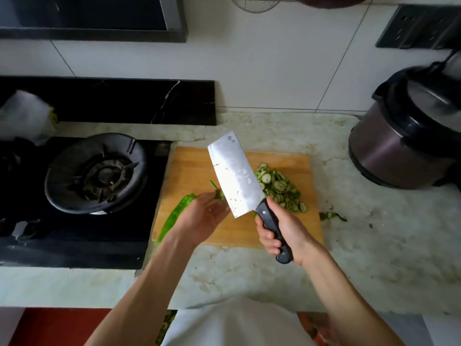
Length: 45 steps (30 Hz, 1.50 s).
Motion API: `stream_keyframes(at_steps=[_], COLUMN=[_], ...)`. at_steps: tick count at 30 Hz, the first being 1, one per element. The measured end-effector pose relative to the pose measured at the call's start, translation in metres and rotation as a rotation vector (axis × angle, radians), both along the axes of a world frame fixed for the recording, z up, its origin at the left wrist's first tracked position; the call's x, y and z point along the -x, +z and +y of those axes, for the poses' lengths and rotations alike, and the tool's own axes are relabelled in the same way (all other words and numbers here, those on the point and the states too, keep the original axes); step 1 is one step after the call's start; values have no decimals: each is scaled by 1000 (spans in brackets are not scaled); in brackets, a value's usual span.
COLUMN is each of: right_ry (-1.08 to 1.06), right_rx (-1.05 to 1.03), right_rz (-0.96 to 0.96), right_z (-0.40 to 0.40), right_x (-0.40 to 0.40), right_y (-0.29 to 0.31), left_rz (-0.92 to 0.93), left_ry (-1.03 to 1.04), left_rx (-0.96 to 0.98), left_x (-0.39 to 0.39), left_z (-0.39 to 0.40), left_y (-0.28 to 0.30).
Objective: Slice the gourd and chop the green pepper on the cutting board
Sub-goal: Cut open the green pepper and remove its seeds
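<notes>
A wooden cutting board [189,168] lies on the marble counter. A heap of thin green gourd slices [279,188] sits on its right half. A long green pepper [174,216] lies along the board's left edge, its upper part hidden under my left hand [202,218]. The fingers of that hand hold the pepper's stem end, which sticks out at the fingertips. My right hand [287,233] grips the black handle of a cleaver [234,176]. Its broad blade is raised and tilted over the middle of the board, right beside the stem.
A black gas hob with a burner ring [97,173] borders the board on the left. A dark rice cooker [409,136] stands at the back right. Green scraps [331,216] lie on the counter just right of the board. A white bag [25,116] sits at the far left.
</notes>
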State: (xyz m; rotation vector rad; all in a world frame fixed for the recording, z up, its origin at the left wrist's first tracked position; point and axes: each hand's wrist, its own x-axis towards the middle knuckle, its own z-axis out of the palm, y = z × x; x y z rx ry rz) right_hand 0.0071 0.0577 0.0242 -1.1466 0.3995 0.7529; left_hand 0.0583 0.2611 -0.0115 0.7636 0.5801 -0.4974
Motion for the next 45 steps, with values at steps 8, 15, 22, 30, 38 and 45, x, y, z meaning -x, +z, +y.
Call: stream_keyframes(at_steps=[8,15,22,30,38,45], right_ry=[5,18,4,-166,-153,-136], right_rx=[65,161,574,830,1171,1172], right_rz=[-9,-71,-269,-286,-217,-234], right_z=[-2,0,-11,-80,-185,-230], right_x=[1,5,8,27,58,69], right_y=[-2,-1,-2,-1,-3,-16], left_rz=[-74,12,-8,-140,-710,-682], left_ry=[-23,85,31,-232,-1021,-1118], left_rx=[-32,-159,-192,-385,-1129,-1367], left_x=[6,4,1,-11,-25,-26], left_z=[-10,-2,13,-65,-241,-305], left_y=[6,-3,-10,10,-4,-31])
